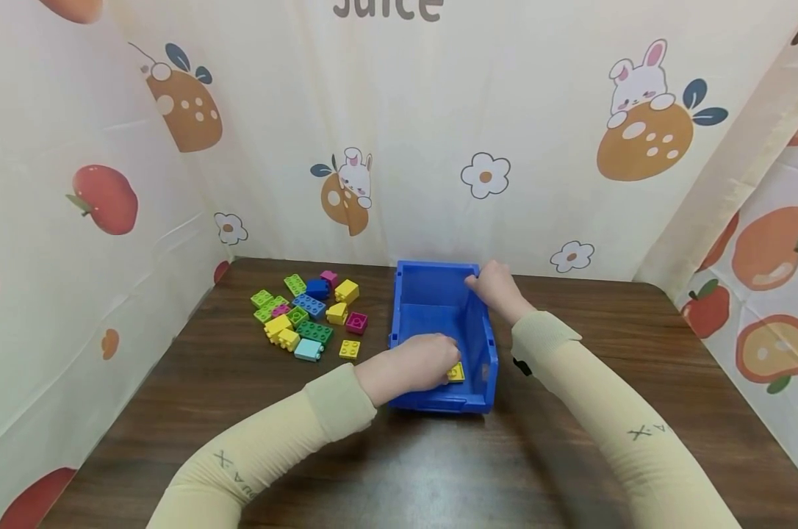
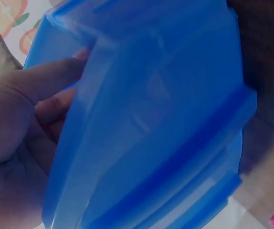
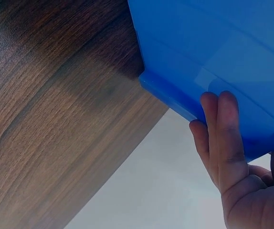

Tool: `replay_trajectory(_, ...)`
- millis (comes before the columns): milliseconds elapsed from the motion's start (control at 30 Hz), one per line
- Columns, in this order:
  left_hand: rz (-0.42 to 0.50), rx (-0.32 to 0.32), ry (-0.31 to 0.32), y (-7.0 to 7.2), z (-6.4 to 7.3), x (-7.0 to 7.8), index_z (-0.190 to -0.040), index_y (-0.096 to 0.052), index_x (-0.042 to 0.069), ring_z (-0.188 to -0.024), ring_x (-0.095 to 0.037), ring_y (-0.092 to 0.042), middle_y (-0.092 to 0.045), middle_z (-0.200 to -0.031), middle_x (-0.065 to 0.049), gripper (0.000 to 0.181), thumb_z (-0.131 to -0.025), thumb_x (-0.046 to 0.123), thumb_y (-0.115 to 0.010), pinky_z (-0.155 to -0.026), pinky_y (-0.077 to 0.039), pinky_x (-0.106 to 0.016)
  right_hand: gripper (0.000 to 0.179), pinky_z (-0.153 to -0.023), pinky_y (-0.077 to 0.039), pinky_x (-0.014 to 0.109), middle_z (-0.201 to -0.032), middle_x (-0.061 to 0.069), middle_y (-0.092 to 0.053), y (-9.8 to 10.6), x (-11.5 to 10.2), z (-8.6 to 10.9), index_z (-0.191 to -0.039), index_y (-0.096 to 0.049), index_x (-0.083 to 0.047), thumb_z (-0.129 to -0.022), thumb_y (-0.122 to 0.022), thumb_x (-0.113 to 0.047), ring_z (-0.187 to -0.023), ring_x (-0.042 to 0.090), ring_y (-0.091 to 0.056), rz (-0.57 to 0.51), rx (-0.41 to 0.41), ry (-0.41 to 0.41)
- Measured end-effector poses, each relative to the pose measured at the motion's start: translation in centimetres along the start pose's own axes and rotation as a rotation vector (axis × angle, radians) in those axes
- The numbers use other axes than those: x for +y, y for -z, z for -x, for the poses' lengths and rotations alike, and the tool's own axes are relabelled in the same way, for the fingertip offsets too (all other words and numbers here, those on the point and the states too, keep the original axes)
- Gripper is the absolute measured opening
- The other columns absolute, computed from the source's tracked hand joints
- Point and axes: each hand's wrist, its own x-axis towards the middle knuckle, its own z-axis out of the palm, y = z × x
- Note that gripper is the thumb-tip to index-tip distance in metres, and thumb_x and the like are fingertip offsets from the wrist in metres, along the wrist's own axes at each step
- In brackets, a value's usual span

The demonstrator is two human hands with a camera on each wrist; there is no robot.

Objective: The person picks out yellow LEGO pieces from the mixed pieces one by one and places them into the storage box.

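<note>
A blue plastic bin [image 1: 432, 312] sits on the table with its low front facing me. My left hand [image 1: 420, 361] reaches over its left wall near the front, fingers curled at a yellow toy brick [image 1: 456, 372] in the bin. In the left wrist view, the bin's wall [image 2: 165, 109] hides the fingertips of the left hand [image 2: 27, 109]. At the far right corner, my right hand [image 1: 501, 288] grips the bin's rim. The right wrist view shows the right hand's fingers [image 3: 227, 129] lying along the bin's outer wall.
Several loose toy bricks [image 1: 309, 305] in green, blue, yellow, pink and light blue lie left of the bin. A single yellow brick [image 1: 349, 349] lies between them and the bin. A printed curtain [image 1: 412, 147] hangs behind the dark wooden table [image 1: 597, 345].
</note>
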Motion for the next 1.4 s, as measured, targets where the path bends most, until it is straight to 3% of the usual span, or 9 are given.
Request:
replay_trajectory(233,-0.001,-0.002,0.074,-1.0,-0.3,0.4,-0.109,-0.068,0.012,-0.092,-0.012,-0.063,-0.068,-0.104,-0.002,0.023,-0.091,0.025,-0.064,-0.085,-0.053,-0.028,0.04,-0.038,-0.034,0.021,-0.046,-0.001,-0.034,0.0,0.0,0.0,-0.053,-0.032,-0.012,-0.089,-0.049,-0.012,-0.041,0.012,-0.038,0.014,0.005,0.007)
replay_trajectory(400,-0.017,0.031,0.118,-1.6,-0.5,0.5,-0.109,-0.068,0.012,-0.091,-0.014,-0.062,-0.068,-0.103,-0.003,0.019,-0.093,0.02,-0.061,-0.084,-0.054,-0.029,0.04,-0.038,-0.035,0.02,-0.046,-0.001,-0.035,-0.1,0.0,0.0,-0.054,-0.033,-0.011,-0.091,-0.048,-0.013,-0.041,0.012,-0.039,0.018,0.005,0.003)
replay_trajectory(933,0.011,0.06,0.282,-3.3,-1.6,0.8,-0.11,-0.068,0.011,-0.091,-0.017,-0.061,-0.067,-0.103,-0.005,0.021,-0.091,0.018,-0.064,-0.082,-0.055,-0.033,0.041,-0.039,-0.036,0.02,-0.047,-0.001,-0.035,0.0,0.0,0.2,-0.054,-0.033,-0.011,-0.092,-0.047,-0.016,-0.041,0.013,-0.041,-0.011,0.007,-0.012)
replay_trajectory(1400,0.062,0.035,0.314,-3.9,-2.1,0.7,-0.11,-0.068,0.01,-0.089,-0.017,-0.061,-0.067,-0.102,-0.005,0.019,-0.091,0.014,-0.062,-0.08,-0.055,-0.033,0.04,-0.04,-0.039,0.02,-0.048,-0.001,-0.035,-0.2,-0.2,0.4,-0.057,-0.035,-0.01,-0.093,-0.047,-0.018,-0.042,0.013,-0.043,-0.019,0.011,-0.034)
